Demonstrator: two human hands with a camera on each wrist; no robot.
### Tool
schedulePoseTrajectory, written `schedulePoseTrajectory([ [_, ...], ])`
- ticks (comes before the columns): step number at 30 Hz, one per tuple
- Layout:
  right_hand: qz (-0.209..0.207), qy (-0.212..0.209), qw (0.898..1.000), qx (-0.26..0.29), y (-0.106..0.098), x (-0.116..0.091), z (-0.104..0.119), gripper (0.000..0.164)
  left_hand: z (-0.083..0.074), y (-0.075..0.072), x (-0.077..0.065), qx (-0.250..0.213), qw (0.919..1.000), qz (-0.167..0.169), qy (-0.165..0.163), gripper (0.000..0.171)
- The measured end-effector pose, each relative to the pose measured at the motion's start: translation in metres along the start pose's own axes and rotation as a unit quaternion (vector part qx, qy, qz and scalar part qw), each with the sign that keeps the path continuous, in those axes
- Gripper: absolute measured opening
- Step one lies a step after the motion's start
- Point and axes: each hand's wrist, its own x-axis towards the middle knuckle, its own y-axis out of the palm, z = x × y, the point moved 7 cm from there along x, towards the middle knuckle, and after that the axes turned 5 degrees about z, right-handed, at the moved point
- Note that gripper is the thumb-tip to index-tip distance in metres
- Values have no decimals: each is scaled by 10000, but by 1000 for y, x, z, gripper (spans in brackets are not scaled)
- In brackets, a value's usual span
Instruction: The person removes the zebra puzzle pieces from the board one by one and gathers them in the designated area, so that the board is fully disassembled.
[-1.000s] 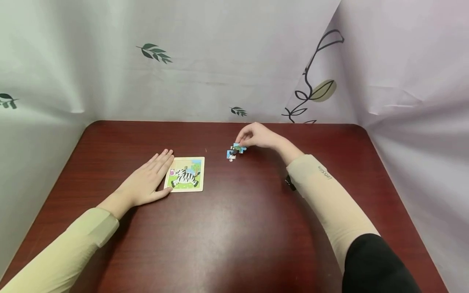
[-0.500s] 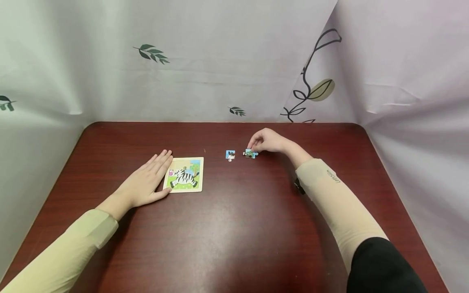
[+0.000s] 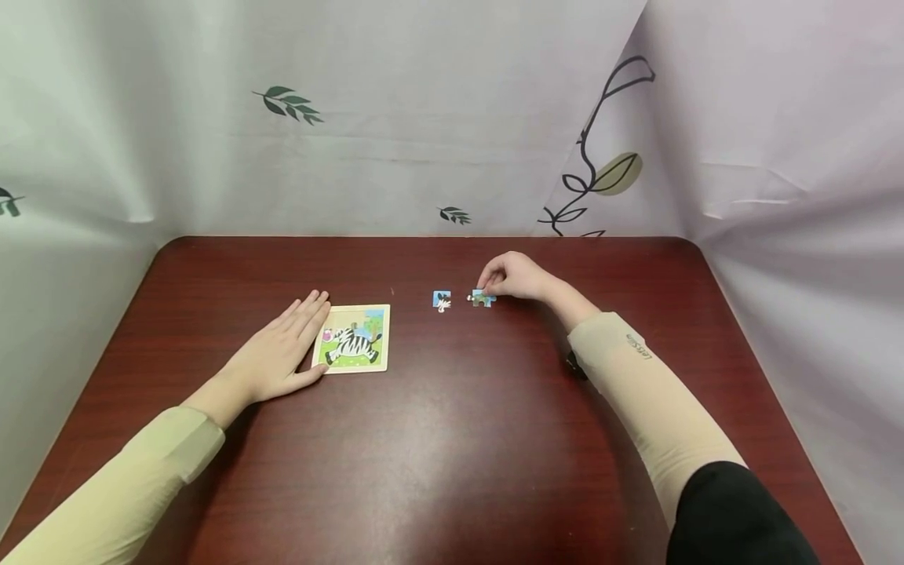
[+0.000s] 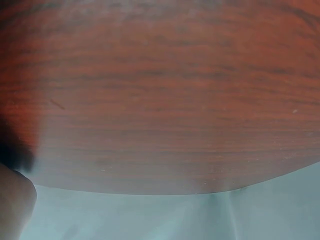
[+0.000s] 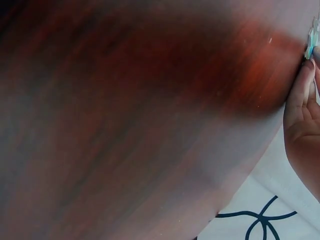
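Observation:
A square wooden zebra puzzle lies left of the table's middle; bare wood shows at its upper left. My left hand rests palm down along its left edge, fingers straight, thumb at the lower left corner. Farther back, my right hand pinches a blue and green puzzle piece between thumb and fingers, low over the table. Just left of it lies another puzzle piece, blue with black and white. At the right wrist view's edge, the pinched piece shows at the fingertips.
The dark red-brown table has rounded far corners. Pale cloth with leaf prints hangs behind it and at both sides. In the left wrist view, mostly tabletop and its curved edge show.
My right hand has drawn the blue and green piece rightward and slightly nearer, apart from the other piece. My left hand stays by the puzzle.

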Motion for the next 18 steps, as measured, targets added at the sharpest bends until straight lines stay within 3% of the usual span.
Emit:
schedulePoseTrajectory([
  [9,-45,-2,10000,34,3,-2,-1,8,-2,-1,0,-49,9999,95,-45,96],
  [18,-472,-129,9986,203,-5,8,12,10,-2,-4,0,-95,10000,-29,-2,94],
])
